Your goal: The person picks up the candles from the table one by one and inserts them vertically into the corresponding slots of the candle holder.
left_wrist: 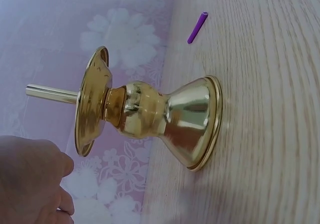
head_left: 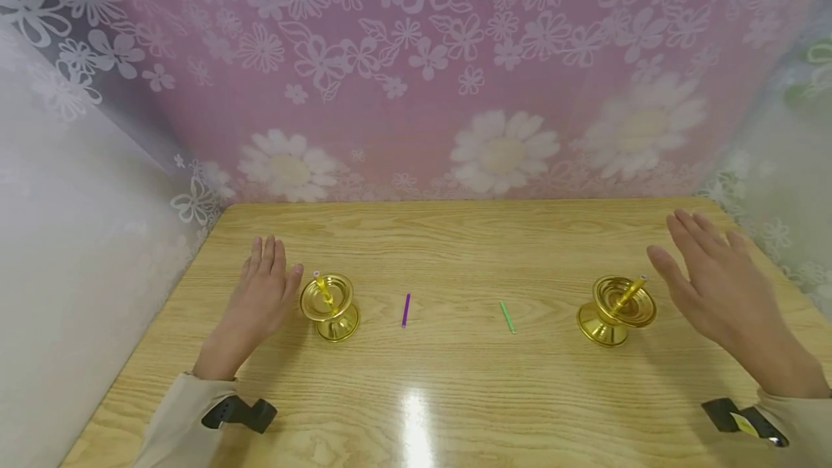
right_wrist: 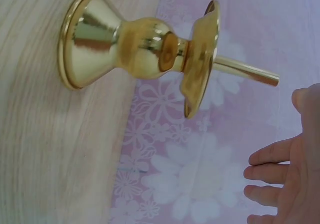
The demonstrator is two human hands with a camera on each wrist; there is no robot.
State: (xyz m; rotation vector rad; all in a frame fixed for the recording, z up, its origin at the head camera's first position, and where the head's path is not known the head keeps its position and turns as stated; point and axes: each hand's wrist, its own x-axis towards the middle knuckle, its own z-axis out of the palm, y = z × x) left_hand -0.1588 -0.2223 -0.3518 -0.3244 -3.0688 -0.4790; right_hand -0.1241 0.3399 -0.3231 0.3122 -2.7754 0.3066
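Two gold candle holders stand upright on the table, each with a wide dish and a thin tube rising from it. My left hand (head_left: 260,298) is held just left of the left candle holder (head_left: 337,325), fingers extended and holding nothing; in the left wrist view a gap shows between the hand (left_wrist: 30,179) and the dish. To the right of the right candle holder (head_left: 603,325) is my right hand (head_left: 724,287), its fingers straight and thumb spread, with nothing in it. Between the holders lie a thin purple stick (head_left: 406,310) and a thin green stick (head_left: 508,317).
Everything stands on a wood-grain table (head_left: 416,251). A pink flowered backdrop (head_left: 403,114) rises behind its far edge, with pale flowered sheets at the left and right sides. A dark wrist device (head_left: 237,412) is on the left sleeve, another (head_left: 747,421) on the right.
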